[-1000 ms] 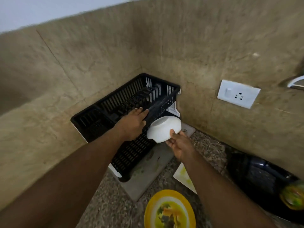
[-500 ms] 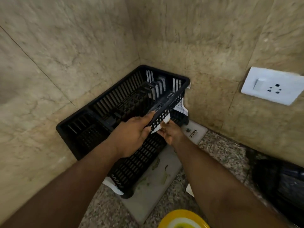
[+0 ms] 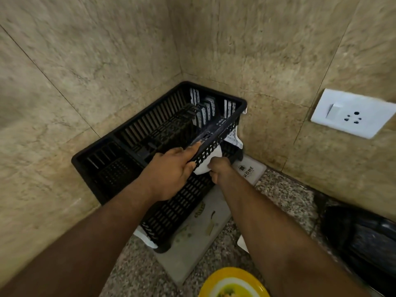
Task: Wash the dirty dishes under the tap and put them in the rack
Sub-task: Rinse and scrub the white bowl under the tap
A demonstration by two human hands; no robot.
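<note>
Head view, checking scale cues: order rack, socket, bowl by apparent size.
1. Rack, clearly largest.
2. Socket.
3. Bowl, but it is mostly hidden behind the rack and the right hand, so its rank is unsure.

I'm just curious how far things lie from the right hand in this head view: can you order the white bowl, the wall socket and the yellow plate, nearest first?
From the right hand:
1. White bowl, in its grip, against the rack's side.
2. Yellow plate, toward the bottom edge.
3. Wall socket, up on the right wall.

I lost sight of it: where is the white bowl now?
In the head view the white bowl is near the centre, mostly hidden under the lifted side of the black rack, between the left hand and the right hand, which holds it.
</note>
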